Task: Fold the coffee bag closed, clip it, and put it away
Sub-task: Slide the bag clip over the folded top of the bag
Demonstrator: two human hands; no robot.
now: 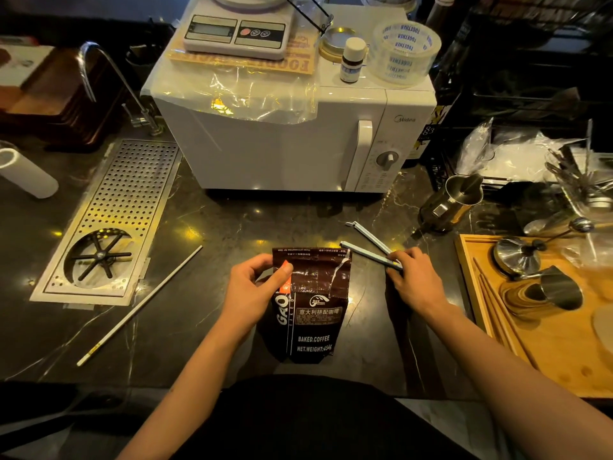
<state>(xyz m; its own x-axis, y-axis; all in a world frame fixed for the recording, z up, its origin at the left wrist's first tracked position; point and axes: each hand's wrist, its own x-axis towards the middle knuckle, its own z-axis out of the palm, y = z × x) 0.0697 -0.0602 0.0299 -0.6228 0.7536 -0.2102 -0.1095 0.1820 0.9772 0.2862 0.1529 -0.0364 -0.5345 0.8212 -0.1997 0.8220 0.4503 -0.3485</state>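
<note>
Now we have the coffee bag (310, 303) lying flat on the dark counter (215, 227) at the lower centre of the frame, its top folded over toward the microwave (282, 144). Our left hand (255, 287) is pinched on the bag's upper left corner, thumb on top, pinning the fold. Our right hand (414, 277) sits just right of the bag's top edge, fingers closed around the hinge end of the pale blue clip (368, 249), whose two arms are spread apart and point up and left.

To do this step well, we should keep the left thumb pressing the fold flat and crisp, then slide the lower arm of the clip under the folded edge and the upper arm over it, running across the full width before snapping it shut. The torn strip near the bag's upper right may snag, so we would tuck it inside the fold. Whether the fold is single or doubled is hard to tell from this angle.
</note>
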